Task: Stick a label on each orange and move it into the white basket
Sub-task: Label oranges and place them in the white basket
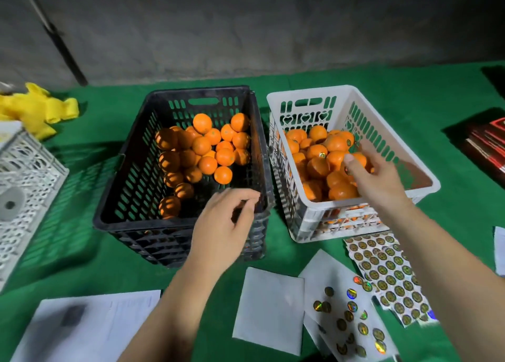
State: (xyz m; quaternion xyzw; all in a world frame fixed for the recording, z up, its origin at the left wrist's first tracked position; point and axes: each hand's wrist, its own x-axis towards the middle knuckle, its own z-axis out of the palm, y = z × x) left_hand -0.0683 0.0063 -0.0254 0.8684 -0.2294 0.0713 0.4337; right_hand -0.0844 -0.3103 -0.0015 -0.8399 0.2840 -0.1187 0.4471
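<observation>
Now, from the head camera, your right hand [374,175] sits over the white basket [352,96], fingers loosely curled down among the labelled oranges [337,144]; whether it grips one of them or has just let go, you cannot tell, since the palm hides the fruit beneath. Your left hand [226,225] hangs at the near right corner of the black basket [175,96], fingers lightly curled with thumb and forefinger close together, and nothing can be made out between them.

The unlabelled oranges [207,145] lie ahead and to the left of that left hand, heaped toward the far half of the black basket, so the left hand is plainly the nearer one for the next pick. The closest fruit [223,174] sits just beyond its fingertips, inside the near wall.

The label sheets [388,274] lie on the green desk [82,257] below your right forearm, nearer to the right hand, which would probably peel the next label.
</observation>
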